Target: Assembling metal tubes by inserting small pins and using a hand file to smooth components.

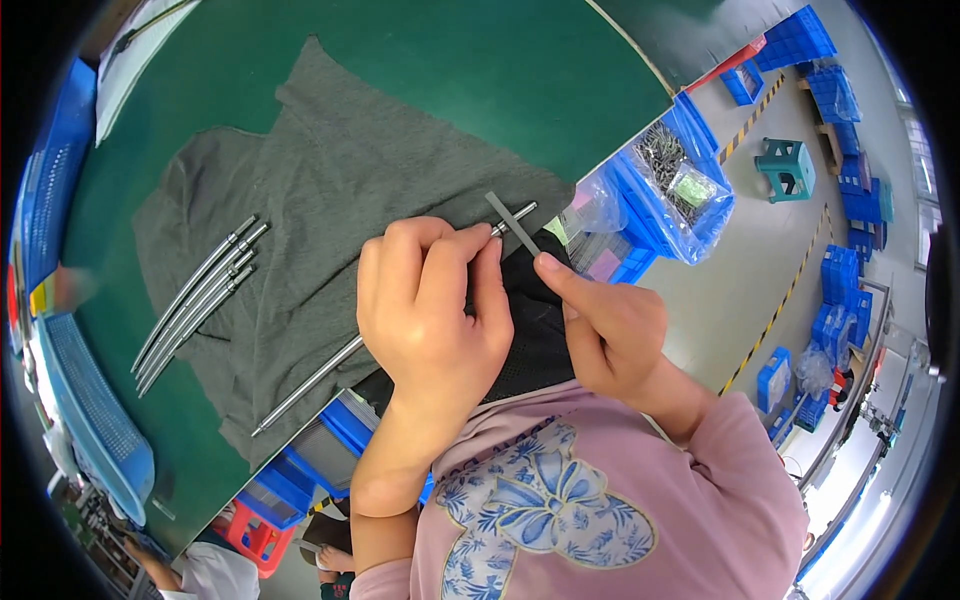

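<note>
My left hand point(430, 300) is closed around a thin shiny metal rod point(310, 387), which slants across a dark grey cloth point(330, 130). The rod's stepped end sticks out past my thumb and index finger. My right hand point(615, 335) grips a narrow flat grey stick, like a file or abrasive strip point(512, 225), with the index finger stretched along it. This strip crosses the rod close to its tip; whether they touch I cannot tell. To the left, several similar metal rods point(205, 310) lie side by side on the cloth.
The cloth covers part of a green tabletop point(480, 70). A blue bin point(705, 240) with small metal parts in plastic stands beyond the table's right edge. Perforated blue baskets point(95, 400) line the left. A green stool point(785, 170) stands on the floor; other people sit at lower left.
</note>
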`<state>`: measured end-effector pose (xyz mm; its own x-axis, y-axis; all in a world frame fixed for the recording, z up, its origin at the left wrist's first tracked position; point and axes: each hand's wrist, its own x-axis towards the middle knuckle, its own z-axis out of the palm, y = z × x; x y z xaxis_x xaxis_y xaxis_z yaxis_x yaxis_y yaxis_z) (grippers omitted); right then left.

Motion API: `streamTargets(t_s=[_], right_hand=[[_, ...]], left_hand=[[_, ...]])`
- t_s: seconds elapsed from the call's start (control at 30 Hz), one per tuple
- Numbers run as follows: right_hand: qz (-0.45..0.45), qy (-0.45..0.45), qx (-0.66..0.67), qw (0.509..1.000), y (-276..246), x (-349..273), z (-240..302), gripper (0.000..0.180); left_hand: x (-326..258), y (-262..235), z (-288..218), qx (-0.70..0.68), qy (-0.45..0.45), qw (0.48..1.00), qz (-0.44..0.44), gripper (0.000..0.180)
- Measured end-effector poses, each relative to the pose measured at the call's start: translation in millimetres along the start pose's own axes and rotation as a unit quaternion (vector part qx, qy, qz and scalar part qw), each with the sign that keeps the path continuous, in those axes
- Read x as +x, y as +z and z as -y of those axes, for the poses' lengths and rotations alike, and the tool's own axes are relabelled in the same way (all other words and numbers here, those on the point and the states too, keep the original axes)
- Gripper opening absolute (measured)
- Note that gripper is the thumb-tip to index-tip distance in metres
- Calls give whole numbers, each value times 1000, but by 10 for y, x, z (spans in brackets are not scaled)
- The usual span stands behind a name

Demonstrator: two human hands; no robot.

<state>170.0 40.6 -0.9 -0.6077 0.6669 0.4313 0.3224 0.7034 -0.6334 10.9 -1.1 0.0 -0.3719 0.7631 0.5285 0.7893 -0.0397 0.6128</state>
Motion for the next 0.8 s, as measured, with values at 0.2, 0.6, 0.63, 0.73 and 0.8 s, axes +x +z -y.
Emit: streamTargets(t_s=[0.2, 0.6, 0.63, 0.73, 0.8], right_hand=[[7, 4, -15, 1000, 23, -57, 27, 51], [91, -3, -127, 988, -132, 16, 169, 53], [92, -1, -128, 987, -113, 71, 154, 53], [57, -51, -167, 983, 6, 245, 87, 55], [88, -37, -170, 981, -119, 110, 139, 54]], left_hand=[[-3, 6, -4, 4, 1, 1000, -3, 19], [-2, 60, 27, -16, 15, 999, -28, 18], [-1, 73, 23, -12, 18, 999, -33, 18], [-1, 75, 32, -11, 17, 999, -34, 16], [0, 88, 39, -17, 15, 999, -40, 15]])
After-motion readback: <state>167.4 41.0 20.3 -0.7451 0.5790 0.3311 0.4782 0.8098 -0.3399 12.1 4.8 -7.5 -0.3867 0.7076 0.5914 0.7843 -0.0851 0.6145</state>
